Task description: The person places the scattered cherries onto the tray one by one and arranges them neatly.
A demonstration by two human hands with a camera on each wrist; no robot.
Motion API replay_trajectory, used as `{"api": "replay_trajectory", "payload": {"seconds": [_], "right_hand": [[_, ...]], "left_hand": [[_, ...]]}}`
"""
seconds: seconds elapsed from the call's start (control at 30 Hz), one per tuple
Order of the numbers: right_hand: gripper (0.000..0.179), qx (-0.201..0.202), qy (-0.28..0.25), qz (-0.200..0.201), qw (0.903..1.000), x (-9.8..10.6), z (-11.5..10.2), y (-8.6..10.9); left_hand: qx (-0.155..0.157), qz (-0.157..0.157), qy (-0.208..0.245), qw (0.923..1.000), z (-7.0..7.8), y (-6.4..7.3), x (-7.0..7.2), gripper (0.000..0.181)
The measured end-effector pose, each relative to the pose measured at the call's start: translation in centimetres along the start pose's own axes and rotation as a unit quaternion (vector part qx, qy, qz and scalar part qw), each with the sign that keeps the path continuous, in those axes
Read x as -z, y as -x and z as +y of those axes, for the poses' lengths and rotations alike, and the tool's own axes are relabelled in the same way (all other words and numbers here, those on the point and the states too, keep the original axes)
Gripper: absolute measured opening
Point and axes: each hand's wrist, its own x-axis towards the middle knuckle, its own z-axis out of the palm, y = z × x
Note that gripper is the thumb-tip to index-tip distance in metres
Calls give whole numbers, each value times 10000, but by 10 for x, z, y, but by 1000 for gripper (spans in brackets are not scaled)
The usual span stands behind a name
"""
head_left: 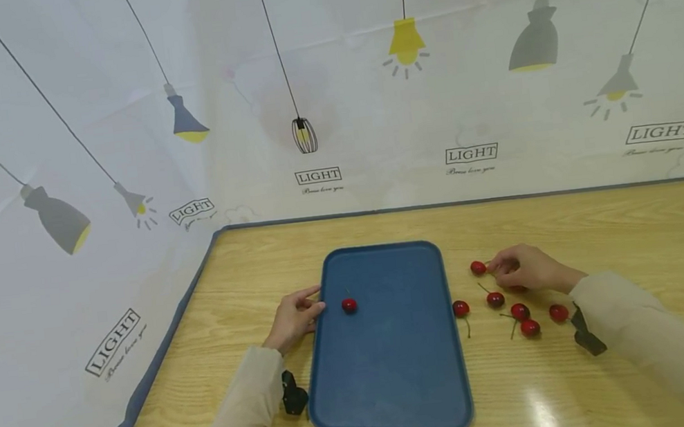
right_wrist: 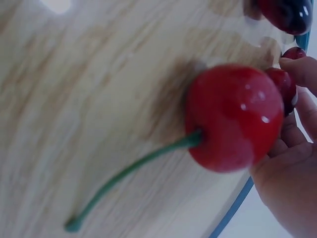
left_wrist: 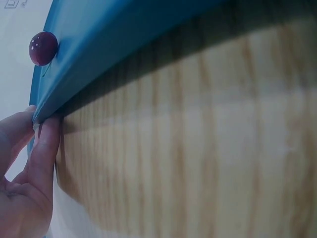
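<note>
A blue tray (head_left: pixel 396 375) lies on the table, and my left hand (head_left: pixel 293 319) pinches its left rim, thumb and fingers on either side of the edge. One red cherry (head_left: pixel 349 305) with a thin stem rests inside the tray, close to that hand. To the right of the tray my right hand (head_left: pixel 526 269) has its thumb and finger together at the stem side of a cherry (head_left: pixel 478 268) on the table. Another cherry (right_wrist: pixel 282 89) sits beneath the right hand, partly covered by it. In the right wrist view a large cherry (right_wrist: pixel 235 119) with a green stem stands nearest the camera.
Several more cherries lie loose between the tray and the right sleeve, among them one cherry (head_left: pixel 461 309) against the tray's right rim and one cherry (head_left: pixel 558 313) beside the black wrist camera (head_left: pixel 587 334). A white lamp-patterned curtain (head_left: pixel 376 182) borders the wooden table (head_left: pixel 631 225).
</note>
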Motion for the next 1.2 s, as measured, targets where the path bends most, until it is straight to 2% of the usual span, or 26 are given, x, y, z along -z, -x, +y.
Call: {"api": "replay_trajectory", "payload": {"seconds": [0.23, 0.67, 1.2], "right_hand": [[24, -253, -174, 61, 9995, 3, -5, 5], [23, -363, -492, 257, 9978, 8, -7, 10], [22, -99, -474, 760, 9959, 14, -18, 9]], "left_hand": [[10, 13, -15, 10000, 1, 1, 0, 43], [-61, 58, -7, 10000, 2, 1, -1, 43], [-22, 68, -33, 10000, 1, 0, -1, 43]]}}
